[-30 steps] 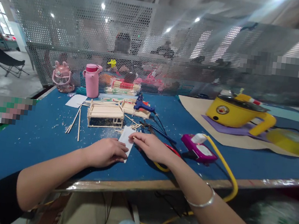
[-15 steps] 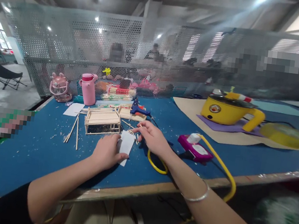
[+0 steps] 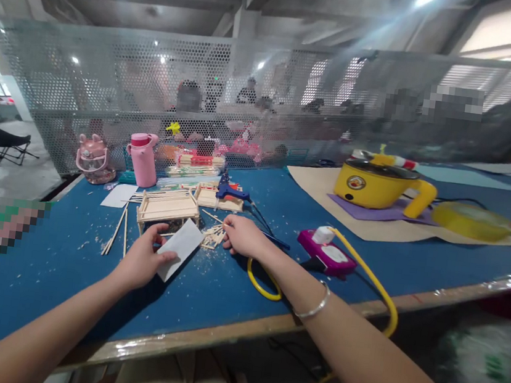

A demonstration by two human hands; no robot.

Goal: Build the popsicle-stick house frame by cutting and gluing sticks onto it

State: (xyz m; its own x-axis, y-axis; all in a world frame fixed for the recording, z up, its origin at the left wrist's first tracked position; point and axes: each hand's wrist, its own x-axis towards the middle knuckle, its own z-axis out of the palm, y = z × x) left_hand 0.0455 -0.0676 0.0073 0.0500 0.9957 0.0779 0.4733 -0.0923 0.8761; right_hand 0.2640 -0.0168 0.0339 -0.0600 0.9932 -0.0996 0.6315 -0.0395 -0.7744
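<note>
My left hand (image 3: pixel 142 258) is closed on a small white paper card (image 3: pixel 182 249), thumb on top, held tilted above the table. Behind the card stands a small frame built of wooden sticks (image 3: pixel 169 204), its front partly hidden. My right hand (image 3: pixel 244 237) has its fingertips pinched together at the edge of a pile of short wooden stick pieces (image 3: pixel 212 236). What lies between those fingertips is hidden. One longer thin stick (image 3: pixel 211 216) reaches from beside the pile toward the fingers. A blue hot glue gun (image 3: pixel 232 192) rests behind, on a second stick piece (image 3: pixel 206 195).
Long sticks (image 3: pixel 115 233) and a white sheet (image 3: pixel 118 195) lie at left. Behind them stand a pink bottle (image 3: pixel 143 164) and a clear pink jug (image 3: pixel 95 162). A purple power strip (image 3: pixel 326 253) with a yellow cord is at right, before a yellow electric pot (image 3: pixel 368 187).
My left hand has lifted the paper card and moved it left, uncovering the pile of short sticks. My right hand has come down to the pile's edge. The view has shifted slightly.
</note>
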